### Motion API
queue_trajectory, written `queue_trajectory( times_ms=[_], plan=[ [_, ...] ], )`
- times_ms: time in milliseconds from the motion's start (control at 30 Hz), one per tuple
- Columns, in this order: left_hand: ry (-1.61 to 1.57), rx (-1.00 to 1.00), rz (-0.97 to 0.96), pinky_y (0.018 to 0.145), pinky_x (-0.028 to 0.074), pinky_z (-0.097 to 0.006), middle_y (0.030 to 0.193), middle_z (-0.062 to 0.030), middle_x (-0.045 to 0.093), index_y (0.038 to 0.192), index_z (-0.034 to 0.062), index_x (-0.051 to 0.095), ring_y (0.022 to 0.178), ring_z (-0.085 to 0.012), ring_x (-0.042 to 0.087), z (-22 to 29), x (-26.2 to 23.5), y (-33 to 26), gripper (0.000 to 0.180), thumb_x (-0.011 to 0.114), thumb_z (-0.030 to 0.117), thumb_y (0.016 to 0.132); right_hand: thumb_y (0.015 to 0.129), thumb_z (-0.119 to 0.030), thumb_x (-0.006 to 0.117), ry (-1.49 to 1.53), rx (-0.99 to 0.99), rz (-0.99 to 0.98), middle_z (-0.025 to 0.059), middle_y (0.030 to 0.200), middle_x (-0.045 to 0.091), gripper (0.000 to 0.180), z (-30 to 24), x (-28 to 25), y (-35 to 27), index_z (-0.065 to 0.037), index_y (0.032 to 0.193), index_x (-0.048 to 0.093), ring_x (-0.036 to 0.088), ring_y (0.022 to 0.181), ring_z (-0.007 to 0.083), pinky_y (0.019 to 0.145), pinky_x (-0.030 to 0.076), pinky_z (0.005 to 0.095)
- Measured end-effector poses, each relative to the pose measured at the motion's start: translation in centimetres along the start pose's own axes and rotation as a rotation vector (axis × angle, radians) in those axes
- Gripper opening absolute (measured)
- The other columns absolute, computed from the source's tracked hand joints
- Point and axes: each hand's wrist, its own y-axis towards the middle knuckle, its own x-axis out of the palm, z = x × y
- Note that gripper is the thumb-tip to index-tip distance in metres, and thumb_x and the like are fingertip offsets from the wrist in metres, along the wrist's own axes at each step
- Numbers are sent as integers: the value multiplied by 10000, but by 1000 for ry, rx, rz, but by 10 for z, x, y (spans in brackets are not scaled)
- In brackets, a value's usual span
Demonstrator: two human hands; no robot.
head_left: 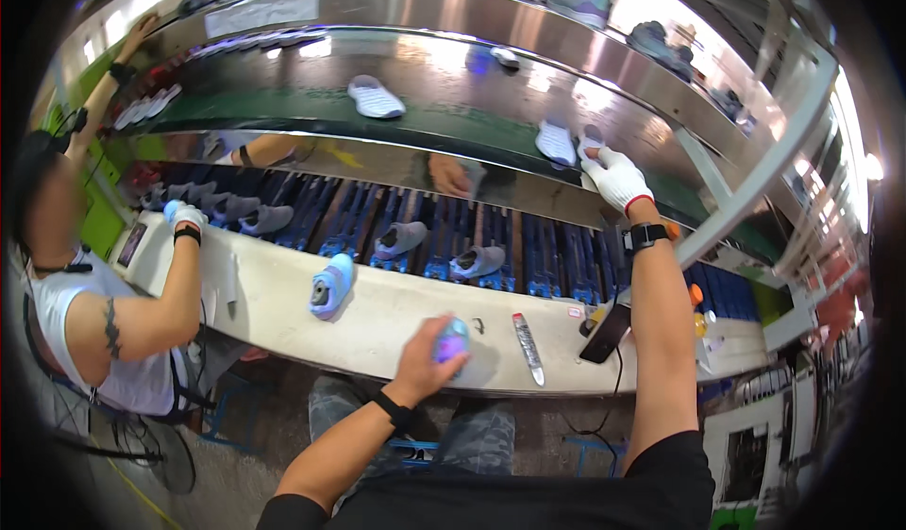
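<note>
Over the front of the white bench, my left hand (pixel 420 360) is closed around a light blue and purple shoe upper (pixel 454 341), partly hidden by my fingers. My right hand (pixel 618 181), in a white glove, reaches far right to the green belt. Its thumb and fingers grip a shoe sole (pixel 592 139) at the belt's near edge. Beside it lies a white shoe sole (pixel 555 143), and another sole (pixel 376 98) rests farther left. A light blue shoe upper (pixel 330 286) stands on the bench, left of my left hand.
Grey shoe uppers (pixel 401 238) sit on the blue-slatted conveyor (pixel 354 218). A tube-like pen (pixel 528 349) and a phone (pixel 606 334) with a cable lie on the bench. At left, a co-worker (pixel 113 313) handles a shoe. A metal post (pixel 764 162) slants at right; shoes line the upper shelf.
</note>
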Motion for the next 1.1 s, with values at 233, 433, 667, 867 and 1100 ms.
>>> queue_trajectory(
  times_ms=[233,433,667,867,1100],
  plan=[
    [65,291,-305,961,609,-480,1324,-187,681,1520,132,567,1152,-421,703,15,7,-4,766,927,135,844,989,-555,697,223,-329,22,239,1215,792,535,-176,55,18,-96,1236,818,744,1172,424,1038,570,485],
    [126,349,-336,998,558,-490,1285,-138,688,1486,146,647,1131,-368,672,43,-19,10,651,857,149,869,889,-411,850,180,-642,360,175,1092,787,404,-136,66,-27,-68,1088,772,755,1046,398,961,594,475],
    [224,173,-128,787,566,-417,1139,-63,796,1251,93,757,855,-263,685,62,-44,-21,433,878,49,838,923,-138,897,801,-867,523,71,1028,772,278,-68,80,-236,-106,1123,708,753,954,300,850,606,445],
    [-41,-195,-60,615,571,-282,1279,-203,801,1021,19,690,719,-163,752,68,-36,-44,127,799,3,959,1038,-230,836,1509,-31,-87,222,1240,784,293,-77,169,-367,-9,1146,675,748,1018,187,917,611,344],
    [-10,-124,-175,747,630,-341,1313,-239,784,991,9,711,902,-267,807,80,-48,-41,186,858,109,935,987,-198,882,1453,-124,-50,299,1521,654,304,-112,209,-394,-62,1120,645,669,1342,302,1136,511,429]
  ],
)
